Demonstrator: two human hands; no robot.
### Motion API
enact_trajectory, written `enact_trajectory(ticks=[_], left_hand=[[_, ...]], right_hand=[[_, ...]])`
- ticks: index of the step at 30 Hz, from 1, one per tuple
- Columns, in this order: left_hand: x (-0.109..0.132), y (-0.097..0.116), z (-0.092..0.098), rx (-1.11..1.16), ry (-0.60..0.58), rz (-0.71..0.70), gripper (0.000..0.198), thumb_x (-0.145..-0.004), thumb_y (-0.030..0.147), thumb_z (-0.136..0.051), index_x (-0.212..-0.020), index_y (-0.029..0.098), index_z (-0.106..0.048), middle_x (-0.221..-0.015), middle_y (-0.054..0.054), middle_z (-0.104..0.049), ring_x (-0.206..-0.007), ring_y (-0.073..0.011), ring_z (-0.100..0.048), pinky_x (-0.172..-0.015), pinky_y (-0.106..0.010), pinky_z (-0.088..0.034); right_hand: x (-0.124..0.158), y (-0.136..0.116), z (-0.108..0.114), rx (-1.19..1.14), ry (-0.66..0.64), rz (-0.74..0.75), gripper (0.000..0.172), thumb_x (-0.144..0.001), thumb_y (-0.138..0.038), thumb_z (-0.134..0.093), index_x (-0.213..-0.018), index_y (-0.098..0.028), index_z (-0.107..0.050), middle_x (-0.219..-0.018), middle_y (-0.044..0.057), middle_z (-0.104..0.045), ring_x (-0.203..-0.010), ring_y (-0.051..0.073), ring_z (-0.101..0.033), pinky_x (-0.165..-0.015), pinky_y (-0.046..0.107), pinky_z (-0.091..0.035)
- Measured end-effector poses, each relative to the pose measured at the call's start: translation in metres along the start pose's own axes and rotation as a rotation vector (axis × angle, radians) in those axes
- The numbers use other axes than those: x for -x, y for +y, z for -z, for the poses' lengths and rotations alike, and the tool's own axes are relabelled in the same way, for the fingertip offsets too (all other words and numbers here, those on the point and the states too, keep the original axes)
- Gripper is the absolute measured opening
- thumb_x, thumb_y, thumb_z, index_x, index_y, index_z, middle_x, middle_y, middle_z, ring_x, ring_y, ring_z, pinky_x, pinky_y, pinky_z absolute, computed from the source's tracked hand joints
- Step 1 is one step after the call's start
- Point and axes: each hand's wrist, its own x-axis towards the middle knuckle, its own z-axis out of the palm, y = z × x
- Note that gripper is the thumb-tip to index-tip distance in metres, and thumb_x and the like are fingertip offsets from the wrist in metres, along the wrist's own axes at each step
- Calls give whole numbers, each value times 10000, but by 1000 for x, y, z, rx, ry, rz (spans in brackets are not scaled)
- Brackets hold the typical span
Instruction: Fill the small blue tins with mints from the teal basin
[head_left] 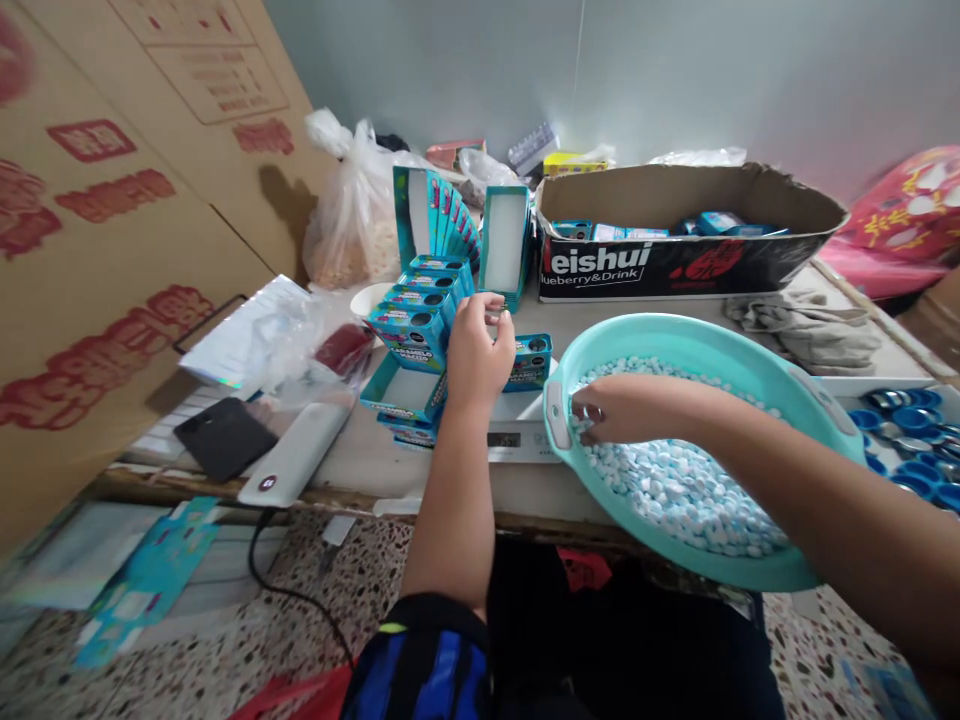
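My left hand [482,345] is over the table beside a stack of small blue printed boxes [411,328], its fingers curled in and the thumb close to them. Whatever is between them is too small to make out. Just right of that hand, another small blue box [530,362] stands over a flat scale [525,440] with a display. Inside a turquoise basin [806,540] lie many small white and pale blue candies [675,485]. My right hand [600,408] reaches to the basin's left side, fingers closed around some candies and partly hidden.
Taller blue cartons [504,235] stand behind the small boxes. A black-printed cardboard box [660,270] holds more blue packs. Grey gloves [806,330] and blue-rimmed metal pieces [911,440] lie right. Left are a white power bank [296,455], a dark flat device [225,438] and a plastic bag [356,210].
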Motion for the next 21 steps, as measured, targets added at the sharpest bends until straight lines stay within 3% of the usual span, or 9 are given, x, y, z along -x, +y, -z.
enact_trajectory(ticks=[8, 21], left_hand=[[3, 4, -4, -49, -21, -59, 160, -957, 237, -532, -1052, 228, -660, -1087, -51, -660, -930, -126, -624, -908, -287, -544], [2, 7, -3, -94, -18, -135, 221, -966, 227, -507, -1037, 225, -717, -1089, -52, -680, -962, -128, -640, -939, -273, -534]], right_hand=[[0, 8, 1, -40, -9, 25, 190, -913, -308, -696, -1065, -193, -692, -990, 43, -701, -778, 181, -565, -650, 297, -368], [3, 5, 3, -12, -17, -9, 273, -947, -329, -655, -1170, -178, -696, -1068, 66, -697, -817, 205, -570, -648, 315, -358]])
